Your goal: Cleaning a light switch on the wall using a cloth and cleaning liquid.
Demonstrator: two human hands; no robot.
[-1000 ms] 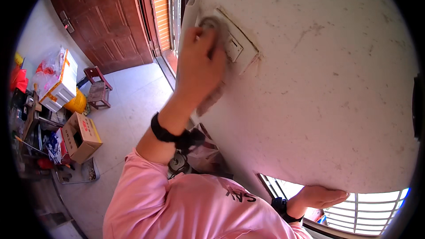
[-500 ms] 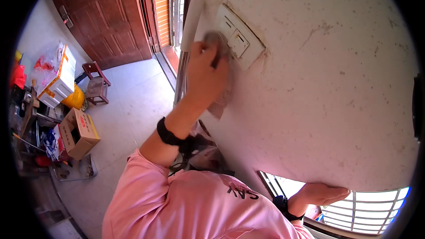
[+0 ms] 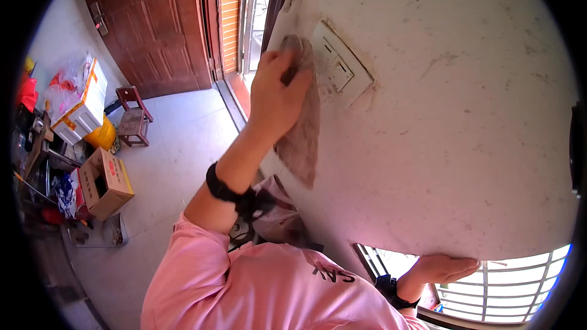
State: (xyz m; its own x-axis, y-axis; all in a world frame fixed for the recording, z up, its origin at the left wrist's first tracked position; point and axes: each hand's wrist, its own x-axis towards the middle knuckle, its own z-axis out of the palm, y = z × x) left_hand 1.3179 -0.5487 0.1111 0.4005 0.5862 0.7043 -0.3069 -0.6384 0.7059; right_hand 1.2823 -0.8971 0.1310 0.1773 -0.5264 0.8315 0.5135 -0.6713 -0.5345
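Note:
My left hand (image 3: 278,95) is closed on a brownish-grey cloth (image 3: 304,140), raised against the wall just left of a white switch plate (image 3: 343,67). The cloth is bunched and slightly blurred at the fingers, and its loose end hangs down below them. Dark grime lines the plate's edges. At the lower right, my right hand (image 3: 441,267) has its fingers stretched out along the wall's lower edge, above a barred window, and holds nothing. Each of my wrists wears a black band.
The pale wall (image 3: 440,140) is speckled with stains. A brown door (image 3: 147,24) stands at the far left, with a small wooden chair (image 3: 134,119) before it. Along the left lie a cardboard box (image 3: 104,186), a white foam box (image 3: 85,101) and a tray (image 3: 116,232).
My left hand has shifted a little left with the cloth, away from the switch plate, and more of the cloth hangs in sight. My right hand stays in nearly the same place.

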